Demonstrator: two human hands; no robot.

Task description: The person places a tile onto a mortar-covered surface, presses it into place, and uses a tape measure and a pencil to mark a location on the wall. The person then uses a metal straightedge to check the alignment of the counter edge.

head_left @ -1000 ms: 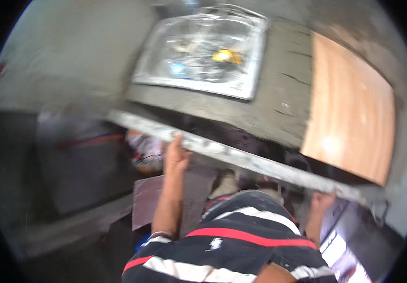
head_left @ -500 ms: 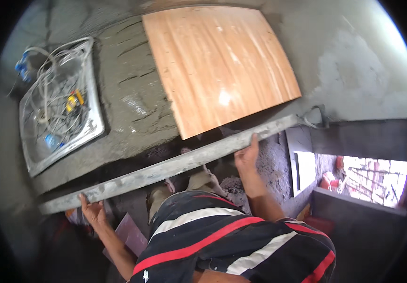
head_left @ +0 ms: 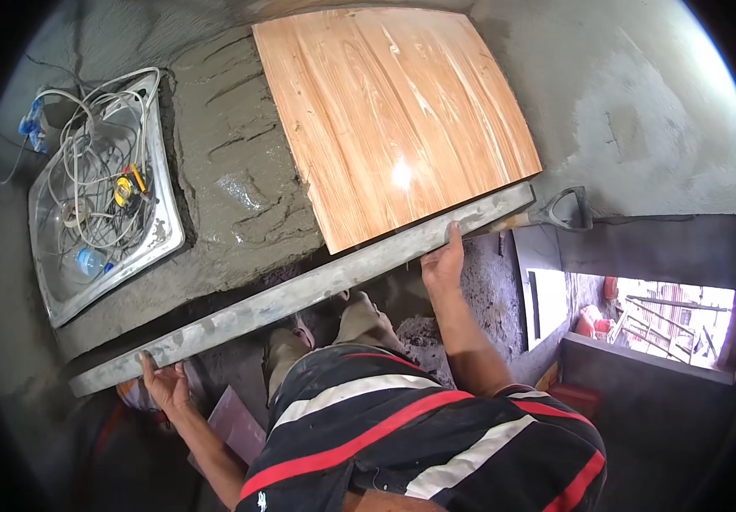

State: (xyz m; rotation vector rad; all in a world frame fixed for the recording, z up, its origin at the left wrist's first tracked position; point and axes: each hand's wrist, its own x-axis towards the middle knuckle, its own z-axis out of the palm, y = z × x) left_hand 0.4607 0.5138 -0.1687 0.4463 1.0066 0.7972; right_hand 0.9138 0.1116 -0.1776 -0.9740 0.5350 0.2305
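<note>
A long grey straightedge (head_left: 299, 294), smeared with cement, slants across the front of a counter, its right end higher. My left hand (head_left: 167, 388) grips it near its left end, thumb on top and fingers beneath. Farther along, my right hand (head_left: 443, 266) is closed on its lower edge. The straightedge's right part runs close along the near edge of a glossy wood-patterned tile (head_left: 410, 102); whether they touch I cannot tell. Left of the tile lies ridged wet mortar (head_left: 235, 154).
A steel sink (head_left: 177, 209) at the left holds tangled cable, a yellow tape measure (head_left: 124, 190) and a plastic bottle (head_left: 89, 261). A shovel's handle (head_left: 566, 211) sticks out past the straightedge's right end. A low wall (head_left: 641, 363) stands at the right, below an opening.
The straightedge's right end has risen toward the tile's near edge, narrowing the dark gap between them. Its left end has dipped slightly. Both hands keep their hold.
</note>
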